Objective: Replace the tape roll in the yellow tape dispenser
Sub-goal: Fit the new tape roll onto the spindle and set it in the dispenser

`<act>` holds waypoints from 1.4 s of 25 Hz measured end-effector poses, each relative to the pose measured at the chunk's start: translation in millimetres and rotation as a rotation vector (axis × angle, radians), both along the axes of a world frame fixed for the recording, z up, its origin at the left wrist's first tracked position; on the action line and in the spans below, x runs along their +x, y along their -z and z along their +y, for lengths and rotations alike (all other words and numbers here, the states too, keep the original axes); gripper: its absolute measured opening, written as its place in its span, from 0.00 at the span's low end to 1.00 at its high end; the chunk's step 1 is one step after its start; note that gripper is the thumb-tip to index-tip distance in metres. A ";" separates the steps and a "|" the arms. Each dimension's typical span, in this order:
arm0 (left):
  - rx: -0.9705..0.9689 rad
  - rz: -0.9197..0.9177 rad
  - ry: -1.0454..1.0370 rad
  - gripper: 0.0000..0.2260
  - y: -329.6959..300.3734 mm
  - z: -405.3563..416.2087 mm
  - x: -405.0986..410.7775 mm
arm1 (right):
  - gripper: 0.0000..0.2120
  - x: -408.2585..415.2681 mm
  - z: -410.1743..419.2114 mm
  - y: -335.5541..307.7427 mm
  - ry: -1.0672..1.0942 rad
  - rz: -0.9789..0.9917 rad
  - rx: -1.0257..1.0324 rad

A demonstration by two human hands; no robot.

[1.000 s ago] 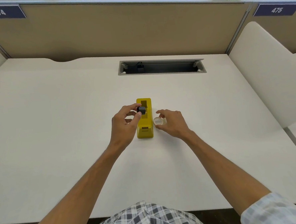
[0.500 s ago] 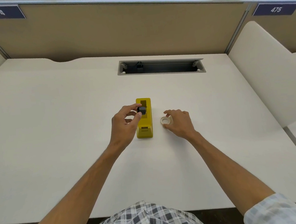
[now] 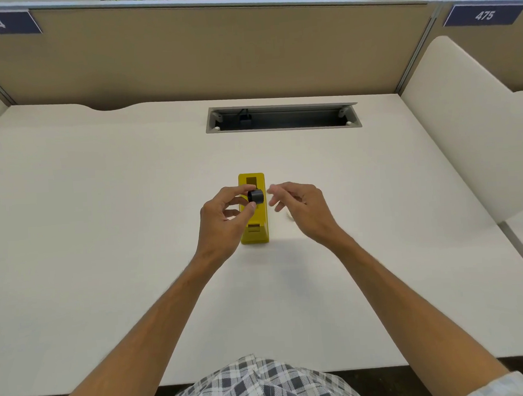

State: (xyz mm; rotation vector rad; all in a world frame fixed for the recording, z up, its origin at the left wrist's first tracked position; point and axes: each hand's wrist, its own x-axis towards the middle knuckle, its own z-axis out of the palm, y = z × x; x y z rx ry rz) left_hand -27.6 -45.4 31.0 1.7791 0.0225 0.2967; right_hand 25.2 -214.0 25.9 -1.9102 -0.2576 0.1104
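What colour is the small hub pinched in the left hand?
Black, or very dark grey: the hub shows in the head view, over the yellow dispenser.

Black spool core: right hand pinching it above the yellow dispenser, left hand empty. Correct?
No. The head view shows the left hand pinching the black spool core above the yellow dispenser; the right hand is the empty one.

The right hand is motion-blurred at its fingertips and covers nearly all of what may be the tape roll. The left hand hides part of the yellow dispenser. Both forearms run off the bottom edge.
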 end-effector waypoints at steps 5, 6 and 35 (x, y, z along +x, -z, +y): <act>0.015 -0.035 0.056 0.15 -6.1 1.7 -3.3 | 0.08 -16.7 11.6 -18.4 -0.059 0.062 0.181; 0.005 -0.035 0.063 0.15 -7.0 2.6 -3.6 | 0.07 -17.8 10.4 -19.4 -0.053 0.077 0.193; -0.228 0.179 0.016 0.11 -13.6 2.0 -14.1 | 0.29 39.8 -70.1 65.5 -0.092 -0.088 -1.114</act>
